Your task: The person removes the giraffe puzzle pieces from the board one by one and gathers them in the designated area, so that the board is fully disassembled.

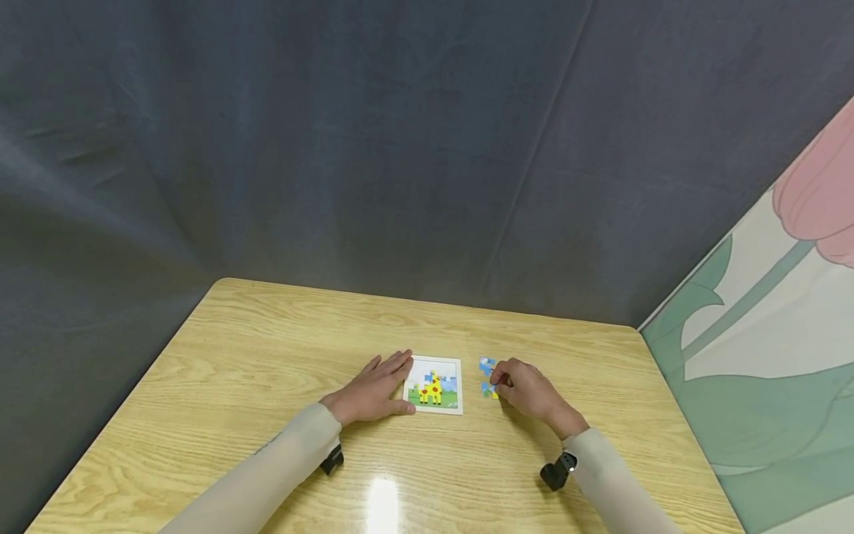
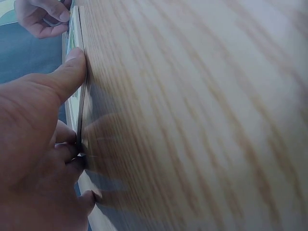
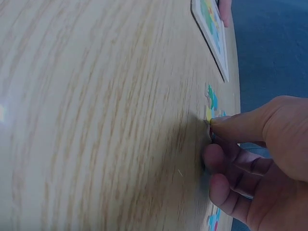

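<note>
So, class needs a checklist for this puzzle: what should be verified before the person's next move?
1. Left hand steadying the puzzle board: ok, touching its left edge.
2. Board flat on the table: ok.
3. Right hand pinching a puzzle piece: ok.
4. That piece clear of the table: cannot tell.
5. Loose pieces close by: ok, right of the board.
6. Giraffe picture complete: not ok, white gaps near its top.

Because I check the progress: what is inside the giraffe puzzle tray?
Inside the giraffe puzzle tray, fitted pieces show a yellow giraffe on green grass; the upper part is mostly white. What lies under them cannot be seen; the left hand partly hides the left edge.
</note>
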A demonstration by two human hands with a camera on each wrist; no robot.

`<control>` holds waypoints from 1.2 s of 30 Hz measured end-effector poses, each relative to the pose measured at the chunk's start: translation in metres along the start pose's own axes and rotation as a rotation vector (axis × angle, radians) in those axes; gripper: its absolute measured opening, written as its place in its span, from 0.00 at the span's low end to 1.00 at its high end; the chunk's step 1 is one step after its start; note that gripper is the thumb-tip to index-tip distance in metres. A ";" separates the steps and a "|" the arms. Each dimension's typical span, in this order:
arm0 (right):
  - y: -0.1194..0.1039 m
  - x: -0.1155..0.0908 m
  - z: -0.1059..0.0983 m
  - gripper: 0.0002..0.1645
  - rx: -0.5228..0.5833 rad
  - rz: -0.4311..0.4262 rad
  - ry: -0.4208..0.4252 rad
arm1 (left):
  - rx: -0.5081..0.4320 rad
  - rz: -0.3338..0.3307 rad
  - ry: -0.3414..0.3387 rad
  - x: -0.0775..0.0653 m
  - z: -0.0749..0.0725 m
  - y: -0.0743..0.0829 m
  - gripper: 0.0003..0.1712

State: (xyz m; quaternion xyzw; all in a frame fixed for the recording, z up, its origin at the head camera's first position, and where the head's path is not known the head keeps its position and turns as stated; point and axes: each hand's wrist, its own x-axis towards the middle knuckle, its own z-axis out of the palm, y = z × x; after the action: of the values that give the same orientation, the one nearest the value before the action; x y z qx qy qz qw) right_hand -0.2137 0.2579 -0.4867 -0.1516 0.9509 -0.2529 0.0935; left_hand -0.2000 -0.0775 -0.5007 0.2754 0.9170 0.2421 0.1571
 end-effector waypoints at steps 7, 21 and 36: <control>-0.002 -0.001 0.000 0.05 -0.005 0.010 0.004 | -0.006 -0.007 0.000 0.002 0.005 -0.005 0.54; -0.008 0.005 0.005 0.04 0.027 -0.026 0.051 | 0.007 0.002 0.002 -0.001 0.001 -0.001 0.52; -0.043 0.026 0.027 0.03 0.045 -0.116 0.025 | 0.001 -0.009 0.002 0.001 0.001 -0.001 0.53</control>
State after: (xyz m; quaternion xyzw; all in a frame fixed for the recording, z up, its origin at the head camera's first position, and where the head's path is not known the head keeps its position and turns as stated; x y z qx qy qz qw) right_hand -0.2213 0.2018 -0.4905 -0.2012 0.9358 -0.2810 0.0702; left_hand -0.2008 -0.0774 -0.5020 0.2710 0.9185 0.2414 0.1571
